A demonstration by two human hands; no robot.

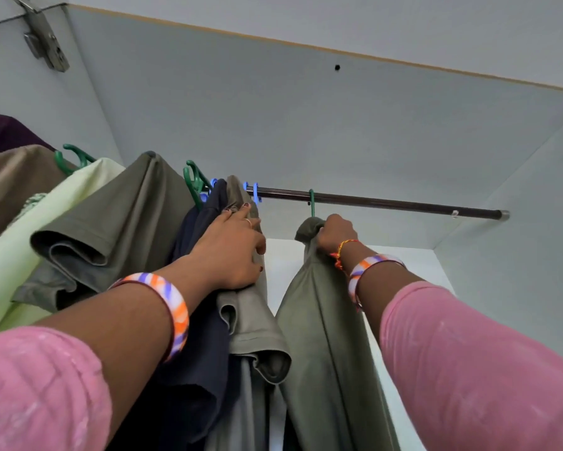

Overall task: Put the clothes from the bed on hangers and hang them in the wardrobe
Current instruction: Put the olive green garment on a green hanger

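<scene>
Inside the wardrobe a dark rod runs across. An olive garment hangs from it on a green hanger; my right hand grips the garment's top just below the hook. My left hand lies flat against a grey-olive shirt and a navy garment hanging to the left, fingers stretched over their tops. Further left hang an olive shirt, a pale green one and a brown one, on green and blue hangers.
The rod's right half is bare up to its end cap at the right wall. The wardrobe's grey top panel is close above. A metal door hinge sits at the upper left. A purple cloth shows at the far left.
</scene>
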